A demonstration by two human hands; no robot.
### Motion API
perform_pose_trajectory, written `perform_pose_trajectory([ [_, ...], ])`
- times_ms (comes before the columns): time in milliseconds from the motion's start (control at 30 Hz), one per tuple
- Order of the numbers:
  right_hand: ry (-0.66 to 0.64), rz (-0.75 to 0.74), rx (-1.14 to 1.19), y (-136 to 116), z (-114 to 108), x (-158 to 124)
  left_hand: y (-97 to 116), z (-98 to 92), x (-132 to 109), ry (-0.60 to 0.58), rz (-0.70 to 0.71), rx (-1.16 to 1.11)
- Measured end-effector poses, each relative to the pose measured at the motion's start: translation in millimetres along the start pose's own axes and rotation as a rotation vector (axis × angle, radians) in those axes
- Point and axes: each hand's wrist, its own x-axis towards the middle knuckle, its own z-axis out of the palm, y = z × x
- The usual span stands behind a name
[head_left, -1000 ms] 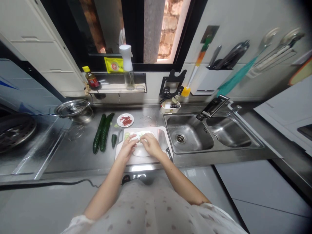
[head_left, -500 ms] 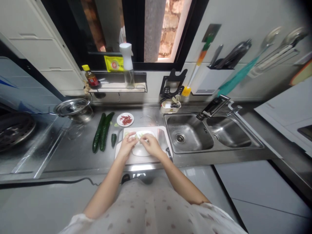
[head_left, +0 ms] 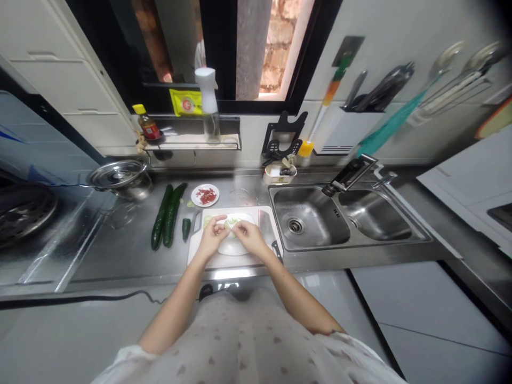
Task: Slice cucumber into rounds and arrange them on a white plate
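Observation:
Over a white plate [head_left: 232, 247], my left hand [head_left: 213, 238] and my right hand [head_left: 248, 238] meet fingertip to fingertip, both pinched. Between them shows a small pale-green cucumber slice [head_left: 229, 224], partly hidden by the fingers. More cucumber slices [head_left: 235, 218] lie on the plate just beyond the fingertips. The plate rests on a white cutting board [head_left: 200, 260]. Beside my left hand, a few slices [head_left: 207, 220] lie on the board. A knife [head_left: 277, 250] with a black handle lies at the board's right edge.
Left of the board are two whole cucumbers [head_left: 168, 218] and a short cucumber piece [head_left: 186, 229]. A small plate [head_left: 217, 200] of chopped red bits sits behind. A double sink [head_left: 312, 216] is on the right, a lidded steel pot [head_left: 138, 188] at the back left.
My hands stay over the plate, with small finger movements; the fingertips have shifted slightly and more of the slices on the plate shows. The other things lie as before.

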Motion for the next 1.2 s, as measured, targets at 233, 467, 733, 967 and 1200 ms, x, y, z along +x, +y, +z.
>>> perform_pose_trajectory([
  [233,-0.001,0.135,0.097,13,5,-5,-20,4.2,5,-0.032,0.053,0.08],
  [467,-0.024,0.257,0.176,26,9,-8,-33,6.0,7,-0.036,0.08,0.172],
  [733,-0.051,0.32,0.06,48,12,-10,-47,0.0,16,-0.103,0.049,0.235],
  [967,-0.072,0.312,-0.173,57,16,-14,-66,-0.1,20,-0.084,-0.009,0.412],
  [1200,-0.218,0.321,-0.457,52,20,-21,-80,0.3,18,-0.157,-0.013,0.728],
])
